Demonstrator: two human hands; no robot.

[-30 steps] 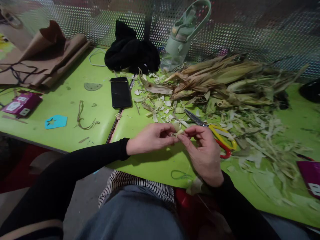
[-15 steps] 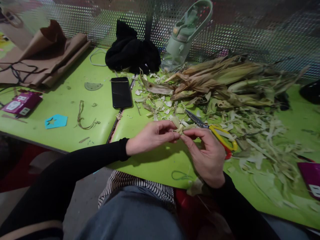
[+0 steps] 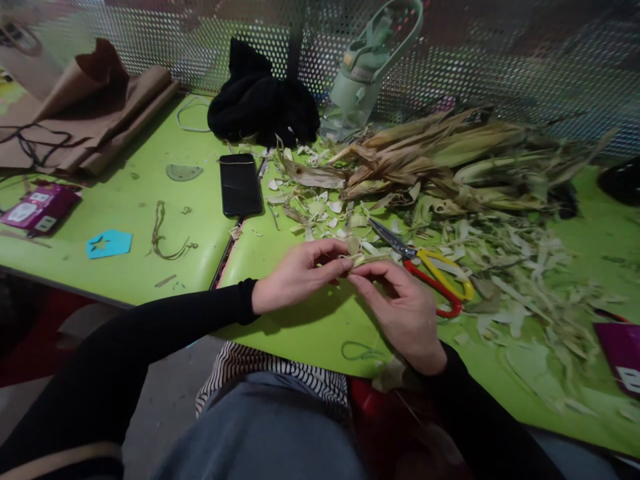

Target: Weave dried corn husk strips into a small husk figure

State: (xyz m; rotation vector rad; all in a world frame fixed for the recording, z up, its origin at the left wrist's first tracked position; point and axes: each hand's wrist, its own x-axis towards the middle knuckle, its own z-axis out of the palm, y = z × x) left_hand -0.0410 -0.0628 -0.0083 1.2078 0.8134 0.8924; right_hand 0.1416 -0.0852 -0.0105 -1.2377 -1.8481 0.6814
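Between my two hands is a small folded strip of pale corn husk [image 3: 358,259], partly hidden by the fingers. My left hand [image 3: 303,275] pinches its left end between thumb and fingers. My right hand [image 3: 400,310] pinches the same piece from the right, its fingertips almost touching the left ones. Just beyond my right hand lie scissors [image 3: 434,270] with red and yellow handles, blades slightly apart. Husk scraps [image 3: 530,287] spread to the right, and a heap of dried corn husks [image 3: 450,157] lies behind them.
A black phone [image 3: 241,185], a clear protractor [image 3: 184,172] and a blue paper tag [image 3: 109,244] lie left on the green table [image 3: 200,280]. A green bottle [image 3: 357,80], black cloth [image 3: 263,100] and brown paper bag [image 3: 110,107] stand along the perforated screen. A green string loop [image 3: 363,350] lies near the front edge.
My right hand has shifted slightly left and its fingers have moved along the husk strip. More of the scissors' red handle shows. My left hand has barely moved.
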